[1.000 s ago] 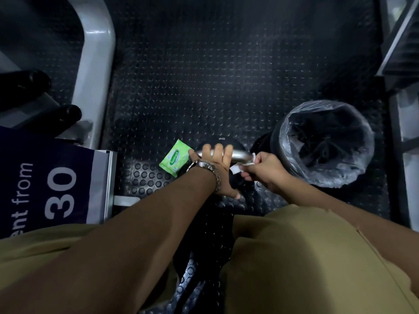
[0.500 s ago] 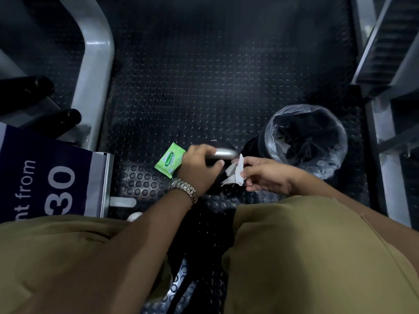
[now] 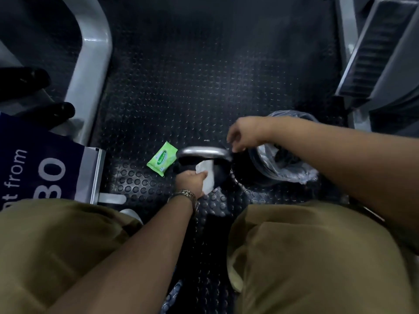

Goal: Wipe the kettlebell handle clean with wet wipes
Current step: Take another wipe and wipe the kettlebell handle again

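Kettlebell handle (image 3: 205, 152) on the floor between our knees; our left hand (image 3: 190, 182) pinches the wet wipe (image 3: 206, 175) below it, right hand (image 3: 243, 135) loosely spread above. Thin grip; the wipe may slip free.

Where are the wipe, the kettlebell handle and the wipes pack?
wipe (image 3: 206, 177): head view, middle of the white sheet.
kettlebell handle (image 3: 204, 151): head view, top of the metal loop.
wipes pack (image 3: 162, 158): head view, centre of the green label.
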`<state>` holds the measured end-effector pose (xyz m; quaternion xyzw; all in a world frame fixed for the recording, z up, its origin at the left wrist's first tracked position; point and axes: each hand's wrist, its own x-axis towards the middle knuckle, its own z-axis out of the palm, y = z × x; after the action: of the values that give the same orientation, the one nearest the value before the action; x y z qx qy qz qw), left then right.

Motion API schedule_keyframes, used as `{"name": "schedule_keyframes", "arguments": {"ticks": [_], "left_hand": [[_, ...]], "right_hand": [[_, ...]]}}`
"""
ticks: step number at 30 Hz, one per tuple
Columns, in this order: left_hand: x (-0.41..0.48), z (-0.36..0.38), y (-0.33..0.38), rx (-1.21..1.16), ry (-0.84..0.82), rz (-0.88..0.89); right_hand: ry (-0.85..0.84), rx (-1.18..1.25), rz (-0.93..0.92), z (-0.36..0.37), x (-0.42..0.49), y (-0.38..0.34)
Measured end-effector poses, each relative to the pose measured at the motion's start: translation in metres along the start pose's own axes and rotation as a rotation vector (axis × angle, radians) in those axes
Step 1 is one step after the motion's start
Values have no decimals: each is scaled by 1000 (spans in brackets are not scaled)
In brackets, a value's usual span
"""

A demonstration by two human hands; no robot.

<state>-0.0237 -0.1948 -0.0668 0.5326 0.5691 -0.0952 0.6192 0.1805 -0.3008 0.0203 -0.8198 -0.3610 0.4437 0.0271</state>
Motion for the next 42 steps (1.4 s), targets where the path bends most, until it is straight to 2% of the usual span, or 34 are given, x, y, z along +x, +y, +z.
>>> {"name": "schedule_keyframes", "arguments": {"ticks": [2,4,6,9,16,19,22,23,25,29,31,33,37,39,42], "left_hand": [[10,1,-10,125,119,36],[11,4,-14,233,158,81],[12,12,-15,198,172,146],[19,30,-15,5,86,151],[29,61,0,-141,-195,30],[33,65,-2,14,-301,-10],[42,59,-7,380,-321,129],[43,58,-5,420,-334,156],[37,60,3,270,-393,109],[24,48,10,-356,-556,-72],[22,40,5,-466,-620,-72],[21,42,2,-344,-624,-62],[18,50,10,335,-473,137],[20,51,11,319,-455,159],[22,43,13,-135,-550,-21]], "right_hand": [[63,-184,-38,-1,10,-10],[33,-277,-39,6,20,-16],[25,-327,-27,17,28,-19],[76,-316,-24,28,38,-18],[151,-236,-17,41,41,-9],[163,-228,-8,44,41,-5],[160,-195,-8,44,41,-4],[158,-192,-8,44,40,-4],[157,-190,0,42,39,-5],[139,-220,11,40,38,-9],[131,-224,19,39,39,-9],[124,-218,19,38,40,-8],[122,-208,17,39,41,-8],[124,-203,18,40,41,-6],[130,-216,25,41,42,-4]]}}
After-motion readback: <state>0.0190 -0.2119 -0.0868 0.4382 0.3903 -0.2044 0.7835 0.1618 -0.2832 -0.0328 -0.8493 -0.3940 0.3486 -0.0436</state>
